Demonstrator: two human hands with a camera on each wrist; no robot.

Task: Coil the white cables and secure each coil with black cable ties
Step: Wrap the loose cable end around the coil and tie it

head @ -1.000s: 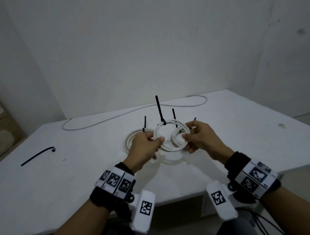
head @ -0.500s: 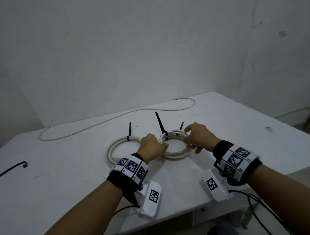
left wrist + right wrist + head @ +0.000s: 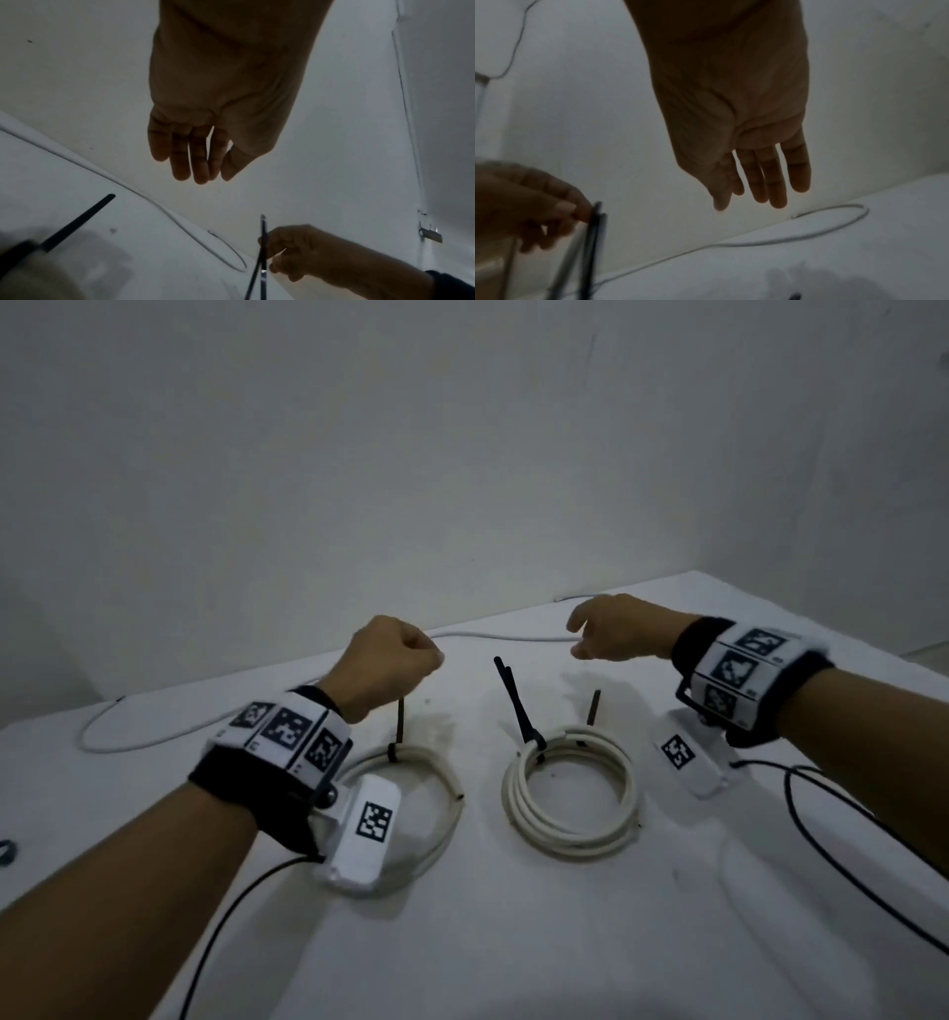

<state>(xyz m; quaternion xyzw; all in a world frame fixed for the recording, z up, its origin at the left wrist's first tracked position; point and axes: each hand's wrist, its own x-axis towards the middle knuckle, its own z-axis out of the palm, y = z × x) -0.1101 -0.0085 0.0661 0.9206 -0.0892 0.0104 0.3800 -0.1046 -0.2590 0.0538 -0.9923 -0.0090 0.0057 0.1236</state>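
Two white coils lie flat side by side on the table: left coil [image 3: 411,793], right coil [image 3: 570,793]. Black ties [image 3: 516,706] stand up from each. A loose cable [image 3: 493,636] runs behind.

Bare table [image 3: 513,942] between two coils [image 3: 570,793], upright tie tails [image 3: 513,701] behind the gap.

two coils flat on table [image 3: 513,942], side by side, apart. left coil [image 3: 441,778] partly under left wrist; right coil [image 3: 570,793] nearer centre. tie [image 3: 398,726] stands up from far rim of left coil; two ties [image 3: 516,706] [image 3: 594,708] rise from far rim of right coil. loose cable [image 3: 503,636] runs along table's far edge, behind both coils. left hand [image 3: 385,660] above left coil's tie; right hand [image 3: 616,629] above table behind right coil, just over loose cable.
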